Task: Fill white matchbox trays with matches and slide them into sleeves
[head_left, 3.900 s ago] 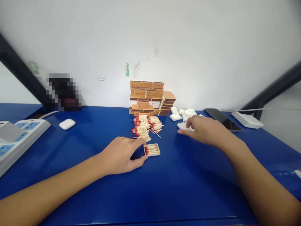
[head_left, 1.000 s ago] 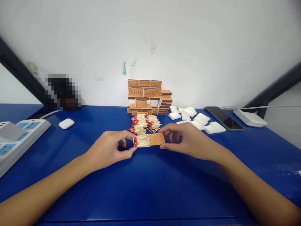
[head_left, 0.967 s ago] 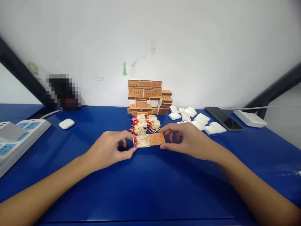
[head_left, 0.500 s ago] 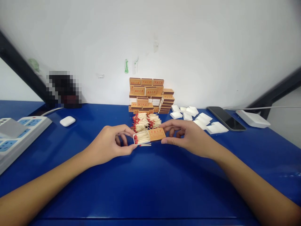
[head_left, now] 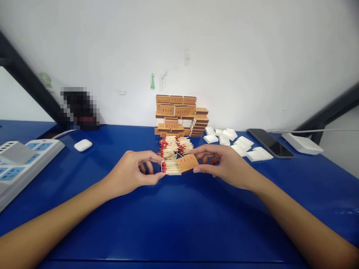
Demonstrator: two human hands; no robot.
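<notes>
My left hand [head_left: 137,168] pinches the left end of a white matchbox tray [head_left: 162,167] filled with red-headed matches [head_left: 172,167]. Between the thumb and fingers of my right hand [head_left: 217,160] is an orange matchbox sleeve [head_left: 187,163] with red lettering, tilted a little. The sleeve's left end meets the tray's right end; how far the tray sits inside it I cannot tell. Just behind lie two heaps of loose matches [head_left: 168,147], red heads mostly to the left.
Stacked matchboxes [head_left: 176,111] stand against the wall behind the matches. To their right lie several white trays [head_left: 211,139], a phone [head_left: 269,143] and a white box-shaped device [head_left: 303,143]. A power strip [head_left: 30,157] and a white earbud case [head_left: 83,145] are on the left.
The sleeve has tilted, its right end now higher, and the tray has levelled out. Loose matches seen just below the tray are now mostly hidden. The camera view shifted slightly.
</notes>
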